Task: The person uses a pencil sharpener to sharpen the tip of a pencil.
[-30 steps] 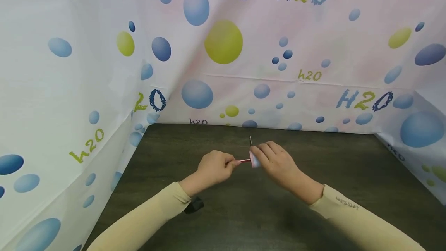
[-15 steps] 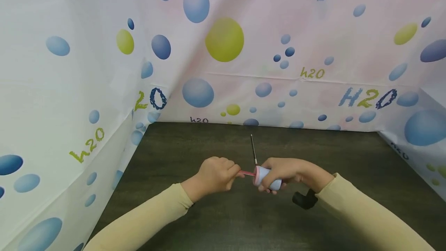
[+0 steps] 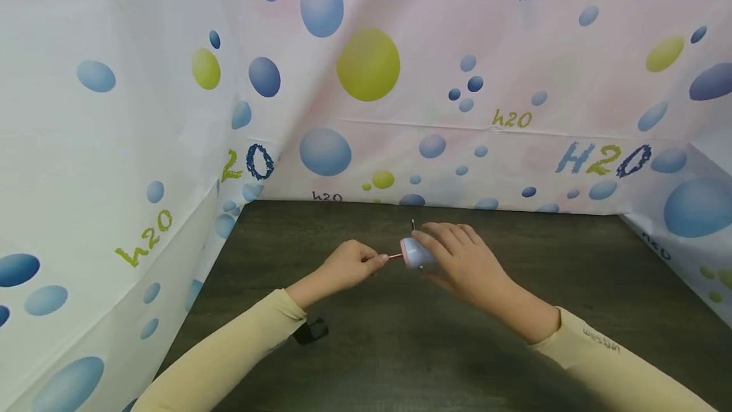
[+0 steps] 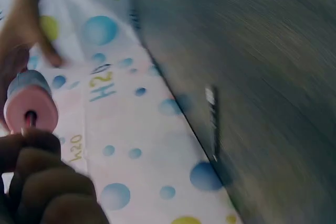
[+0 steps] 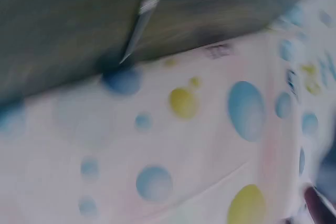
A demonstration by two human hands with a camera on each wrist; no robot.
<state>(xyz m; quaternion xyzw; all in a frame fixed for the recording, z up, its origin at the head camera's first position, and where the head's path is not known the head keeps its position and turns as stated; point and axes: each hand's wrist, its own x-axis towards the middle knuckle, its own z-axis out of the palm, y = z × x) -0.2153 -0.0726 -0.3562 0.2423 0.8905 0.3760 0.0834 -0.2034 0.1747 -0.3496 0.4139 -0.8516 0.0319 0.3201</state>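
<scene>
While the left hand (image 3: 345,267) pinches a red stick (image 3: 396,256), its end is lost inside a pink-ended cylinder (image 3: 416,255) at right, right hand (image 3: 471,266) partly covering that, grip unclear, dark rod (image 3: 413,226) half-hidden on the far side.

Two hands are in view, one left hand (image 3: 345,266) and one right hand (image 3: 464,260), with two cream sleeves (image 3: 620,355). There is one blue-and-pink pencil sharpener (image 3: 419,253), one red pencil (image 3: 396,256) and one dark pen or pencil (image 4: 213,121), unclear which. One counter (image 3: 366,361), three spotted walls (image 3: 366,65) and one small black object (image 3: 311,330) also show.
</scene>
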